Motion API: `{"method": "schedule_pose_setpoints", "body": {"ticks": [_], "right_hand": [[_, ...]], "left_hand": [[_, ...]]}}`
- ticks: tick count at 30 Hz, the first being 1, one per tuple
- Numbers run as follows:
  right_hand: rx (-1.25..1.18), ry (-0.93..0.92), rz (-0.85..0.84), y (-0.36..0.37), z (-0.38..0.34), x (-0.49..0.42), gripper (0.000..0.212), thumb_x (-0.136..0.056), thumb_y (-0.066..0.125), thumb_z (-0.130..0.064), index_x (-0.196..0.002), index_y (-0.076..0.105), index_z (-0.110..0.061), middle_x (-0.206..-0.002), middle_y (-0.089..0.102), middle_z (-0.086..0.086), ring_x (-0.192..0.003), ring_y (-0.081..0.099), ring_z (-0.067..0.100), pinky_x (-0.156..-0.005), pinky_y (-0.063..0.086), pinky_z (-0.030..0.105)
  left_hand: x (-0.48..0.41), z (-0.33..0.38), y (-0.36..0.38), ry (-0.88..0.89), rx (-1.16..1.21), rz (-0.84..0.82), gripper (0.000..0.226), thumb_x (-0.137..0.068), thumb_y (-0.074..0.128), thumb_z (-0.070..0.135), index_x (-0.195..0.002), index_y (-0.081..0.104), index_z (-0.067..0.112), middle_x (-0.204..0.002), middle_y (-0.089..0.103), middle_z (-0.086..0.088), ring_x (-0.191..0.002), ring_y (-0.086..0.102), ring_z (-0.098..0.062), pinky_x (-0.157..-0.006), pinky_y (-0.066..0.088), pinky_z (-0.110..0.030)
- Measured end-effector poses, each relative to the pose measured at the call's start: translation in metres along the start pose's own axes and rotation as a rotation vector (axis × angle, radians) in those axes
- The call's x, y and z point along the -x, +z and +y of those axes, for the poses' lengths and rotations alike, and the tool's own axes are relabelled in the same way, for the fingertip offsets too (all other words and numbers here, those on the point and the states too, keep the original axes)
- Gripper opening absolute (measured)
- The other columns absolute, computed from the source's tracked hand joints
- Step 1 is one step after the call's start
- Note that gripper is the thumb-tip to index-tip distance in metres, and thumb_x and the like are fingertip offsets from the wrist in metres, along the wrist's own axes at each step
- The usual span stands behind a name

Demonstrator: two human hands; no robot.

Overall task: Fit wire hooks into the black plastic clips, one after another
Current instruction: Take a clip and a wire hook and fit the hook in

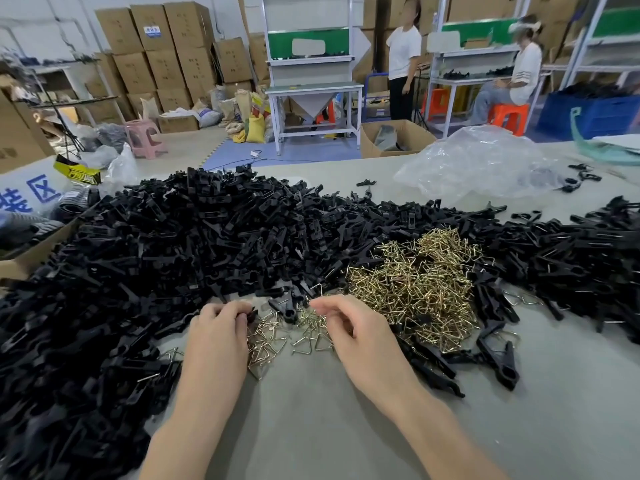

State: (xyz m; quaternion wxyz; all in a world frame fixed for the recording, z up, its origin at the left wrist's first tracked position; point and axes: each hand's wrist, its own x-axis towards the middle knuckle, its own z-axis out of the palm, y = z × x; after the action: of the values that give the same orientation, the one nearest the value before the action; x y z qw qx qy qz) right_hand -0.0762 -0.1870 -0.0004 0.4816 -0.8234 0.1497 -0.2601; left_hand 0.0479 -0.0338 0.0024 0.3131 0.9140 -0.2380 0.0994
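Left hand [218,329], right hand [351,327] — over hooks [268,341]

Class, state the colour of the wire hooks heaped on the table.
Wire hooks: brassy gold; head view.

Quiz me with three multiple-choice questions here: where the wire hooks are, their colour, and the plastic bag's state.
1. Where does the big heap of wire hooks lie?
A) beyond and right of the right hand
B) in a cardboard box
C) on a stool

2. What colour are the hooks?
A) red
B) brassy gold
C) blue

3. How is the clear plastic bag?
A) folded flat
B) hanging up
C) crumpled on the table

Answers: 1 A, the heap spreads past that hand; 2 B, they glint yellow metal; 3 C, it lies rumpled at the far right.
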Motion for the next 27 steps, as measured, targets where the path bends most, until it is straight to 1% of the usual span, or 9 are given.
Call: {"method": "schedule_pose_setpoints", "body": {"ticks": [2,4,7,11,14,18,22,25,27], "right_hand": [[-0.024,-0.008,0.030,0.000,0.000,0.000,0.034,-0.104,0.049,-0.010,-0.117,0.070,-0.034,-0.110,0.068,-0.022,-0.107,0.061,-0.007,-0.085,0.044,0.008],[-0.097,0.015,0.041,0.001,0.000,0.000,0.032,-0.105,0.052,-0.018,-0.115,0.069,-0.043,-0.107,0.070,-0.018,-0.098,0.065,0.001,-0.079,0.050,0.015],[-0.265,0.093,-0.055,0.004,-0.003,-0.004,0.022,-0.103,0.057,-0.033,-0.120,0.067,-0.042,-0.102,0.075,-0.010,-0.088,0.071,0.010,-0.083,0.059,0.034],[-0.421,0.054,-0.133,0.005,-0.009,-0.002,0.018,-0.103,0.056,-0.027,-0.106,0.073,-0.031,-0.092,0.075,-0.009,-0.086,0.071,0.007,-0.078,0.059,0.029],[-0.516,0.090,-0.151,0.003,-0.009,0.000,0.024,-0.106,0.052,-0.023,-0.111,0.073,-0.035,-0.100,0.076,-0.008,-0.095,0.072,0.012,-0.086,0.060,0.038],[-0.696,0.163,-0.131,0.002,-0.010,-0.002,0.024,-0.108,0.045,-0.018,-0.116,0.067,-0.013,-0.110,0.075,0.007,-0.101,0.073,0.022,-0.078,0.061,0.033],[-0.915,0.259,-0.033,-0.005,-0.006,-0.006,0.025,-0.108,0.043,-0.014,-0.111,0.067,-0.011,-0.098,0.073,0.008,-0.089,0.070,0.024,-0.078,0.060,0.036],[-1.032,0.330,-0.052,-0.007,-0.005,-0.007,0.026,-0.107,0.042,-0.010,-0.114,0.066,-0.008,-0.078,0.066,0.001,-0.070,0.065,0.016,-0.071,0.059,0.032],[-1.045,0.373,-0.065,-0.006,-0.004,-0.009,0.025,-0.107,0.041,-0.010,-0.120,0.063,-0.011,-0.071,0.063,-0.001,-0.061,0.059,0.013,-0.064,0.058,0.032]], "left_hand": [[0.001,0.004,-0.004,0.011,0.126,0.056,0.023,-0.102,0.052,0.012,-0.116,0.070,0.014,-0.106,0.065,0.000,-0.097,0.056,-0.017,-0.087,0.041,-0.028],[0.003,0.016,-0.010,-0.018,0.350,0.111,0.020,-0.101,0.055,0.017,-0.113,0.071,0.023,-0.093,0.067,0.013,-0.079,0.056,0.000,-0.075,0.042,-0.023],[0.015,0.040,-0.008,-0.002,0.612,0.043,0.021,-0.099,0.060,0.019,-0.101,0.072,0.036,-0.078,0.070,0.018,-0.064,0.058,0.006,-0.062,0.045,-0.018],[0.031,0.058,0.007,0.084,0.598,-0.067,0.027,-0.100,0.055,0.022,-0.106,0.064,0.046,-0.091,0.070,0.031,-0.082,0.068,0.003,-0.072,0.052,-0.013],[0.030,0.055,0.009,0.146,0.472,-0.061,0.034,-0.099,0.054,0.028,-0.120,0.052,0.056,-0.083,0.062,0.047,-0.079,0.064,0.012,-0.067,0.043,-0.003],[0.032,0.052,0.004,0.174,0.485,-0.020,0.030,-0.096,0.043,0.049,-0.123,0.047,0.061,-0.083,0.068,0.036,-0.070,0.067,0.006,-0.065,0.051,-0.012],[0.029,0.051,-0.002,0.103,0.604,0.126,0.021,-0.096,0.032,0.061,-0.102,0.052,0.058,-0.071,0.066,0.016,-0.043,0.057,-0.004,-0.047,0.045,-0.017],[0.029,0.050,-0.001,-0.050,0.747,0.049,0.029,-0.102,0.035,0.055,-0.101,0.062,0.046,-0.061,0.053,0.013,-0.050,0.045,-0.007,-0.053,0.040,-0.032],[0.027,0.050,0.001,-0.131,0.841,-0.054,0.024,-0.100,0.041,0.042,-0.111,0.062,0.047,-0.066,0.050,0.016,-0.057,0.045,-0.006,-0.061,0.044,-0.043]]}}
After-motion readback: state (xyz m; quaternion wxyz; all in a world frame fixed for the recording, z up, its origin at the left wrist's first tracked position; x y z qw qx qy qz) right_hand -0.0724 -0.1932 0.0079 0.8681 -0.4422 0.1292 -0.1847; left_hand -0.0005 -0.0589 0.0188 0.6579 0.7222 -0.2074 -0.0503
